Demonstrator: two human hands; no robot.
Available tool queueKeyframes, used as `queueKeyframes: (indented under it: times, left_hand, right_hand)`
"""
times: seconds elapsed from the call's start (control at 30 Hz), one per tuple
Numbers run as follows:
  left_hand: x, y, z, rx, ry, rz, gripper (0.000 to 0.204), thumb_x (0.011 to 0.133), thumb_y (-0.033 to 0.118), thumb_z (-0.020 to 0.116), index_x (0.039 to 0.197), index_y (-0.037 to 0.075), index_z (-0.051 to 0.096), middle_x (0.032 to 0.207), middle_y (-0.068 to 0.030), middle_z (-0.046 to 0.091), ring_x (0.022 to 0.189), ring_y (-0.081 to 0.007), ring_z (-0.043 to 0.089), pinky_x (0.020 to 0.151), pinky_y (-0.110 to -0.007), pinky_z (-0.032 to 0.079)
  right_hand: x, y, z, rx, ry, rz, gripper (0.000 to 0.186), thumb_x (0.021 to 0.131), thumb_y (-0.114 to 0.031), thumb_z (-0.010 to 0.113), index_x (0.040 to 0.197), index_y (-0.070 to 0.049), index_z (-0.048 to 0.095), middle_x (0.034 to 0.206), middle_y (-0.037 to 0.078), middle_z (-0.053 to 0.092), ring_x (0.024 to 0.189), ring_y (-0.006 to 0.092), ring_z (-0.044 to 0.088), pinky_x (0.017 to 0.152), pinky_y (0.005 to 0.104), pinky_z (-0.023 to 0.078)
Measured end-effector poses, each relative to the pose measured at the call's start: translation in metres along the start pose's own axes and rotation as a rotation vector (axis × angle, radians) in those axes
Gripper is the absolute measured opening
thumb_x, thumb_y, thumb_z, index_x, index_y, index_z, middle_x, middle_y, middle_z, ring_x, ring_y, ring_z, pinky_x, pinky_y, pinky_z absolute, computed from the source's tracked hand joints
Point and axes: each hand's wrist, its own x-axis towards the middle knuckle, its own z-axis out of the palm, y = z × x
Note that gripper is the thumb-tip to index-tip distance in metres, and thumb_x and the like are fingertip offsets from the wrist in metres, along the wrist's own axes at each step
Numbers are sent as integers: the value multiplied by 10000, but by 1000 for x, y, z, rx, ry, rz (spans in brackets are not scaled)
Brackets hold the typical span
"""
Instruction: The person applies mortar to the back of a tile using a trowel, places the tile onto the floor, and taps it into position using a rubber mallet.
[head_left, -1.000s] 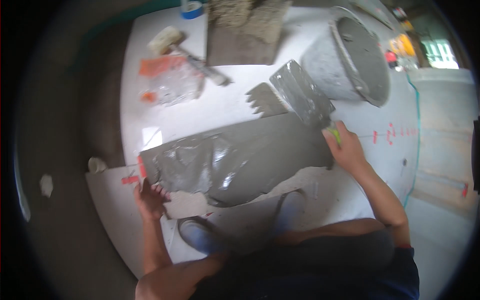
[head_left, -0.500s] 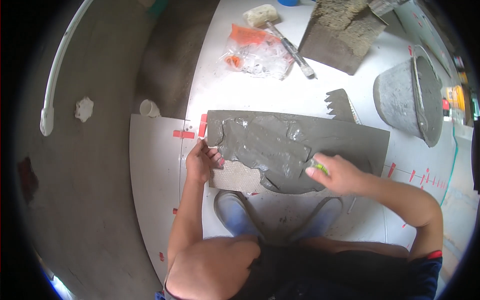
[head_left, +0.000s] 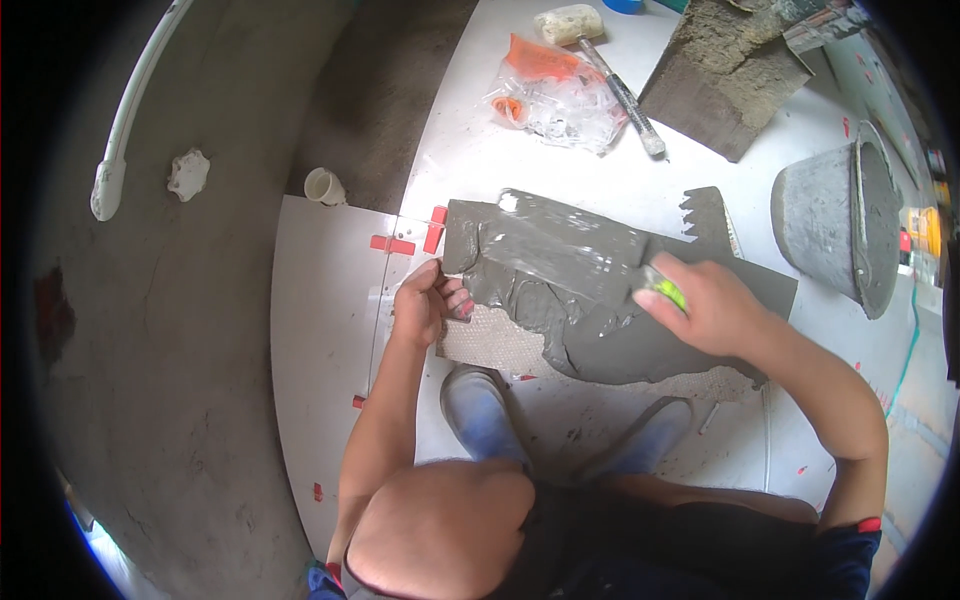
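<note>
Covering most of the tile (head_left: 490, 340) on the white floor (head_left: 325, 300), grey mortar (head_left: 640, 350) leaves the lower edge bare, mainly at left, right hand (head_left: 705, 305) wrapped round green-handled trowel (head_left: 570, 250), left hand (head_left: 425, 305) half-curled at tile's left edge, pinch unclear.

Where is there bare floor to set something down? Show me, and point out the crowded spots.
Bare white floor runs between the grey wall and the left hand. Another patch lies between the plastic bag and the tile. It is crowded farther off, where the bag, mallet and board sit close together.
</note>
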Motion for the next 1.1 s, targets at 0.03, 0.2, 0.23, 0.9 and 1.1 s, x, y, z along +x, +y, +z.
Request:
queueKeyframes:
  times: [0.03, 0.2, 0.23, 0.9, 1.1]
  left_hand:
    - [1, 0, 1, -20, 40, 15, 271, 975, 210, 377, 1112, 29, 526, 925, -72, 559, 790, -177, 540, 742, -354, 488]
    - [2, -3, -3, -71, 92, 23, 253, 979, 187, 365, 1069, 18, 530, 913, -83, 564, 755, -180, 541, 714, -351, 499]
    - [3, -3, -5, -79, 78, 43, 240, 978, 186, 374, 1053, 21, 531, 921, -81, 568, 761, -178, 545, 718, -351, 499]
    - [-55, -4, -19, 1061, 88, 53, 307, 903, 279, 576, 970, -7, 667, 690, -22, 551, 661, -114, 455, 636, -293, 411]
    - [-60, -13, -22, 1015, 150, 73, 320, 910, 290, 581, 958, -15, 667, 710, -11, 560, 688, -112, 470, 662, -288, 422]
  right_hand:
    - [10, -5, -2, -6, -34, -23, 411, 903, -435, 527, 997, -36, 539, 732, 222, 624, 693, 408, 612, 642, 495, 475]
    - [46, -24, -1, -35, -188, -90, 431, 914, -451, 493, 1002, -36, 572, 736, 239, 615, 732, 425, 601, 676, 484, 474]
    - [47, -26, 1, -54, -211, -86, 425, 915, -446, 495, 987, -34, 570, 749, 229, 623, 740, 426, 603, 680, 486, 475]
    - [-116, 30, 94, 170, -180, 187, 446, 921, -396, 505, 1111, 5, 464, 689, 243, 602, 692, 465, 588, 615, 526, 451]
    - [-118, 31, 117, 220, -265, 79, 477, 922, -403, 498, 1140, 17, 444, 676, 246, 598, 681, 468, 587, 626, 543, 447]
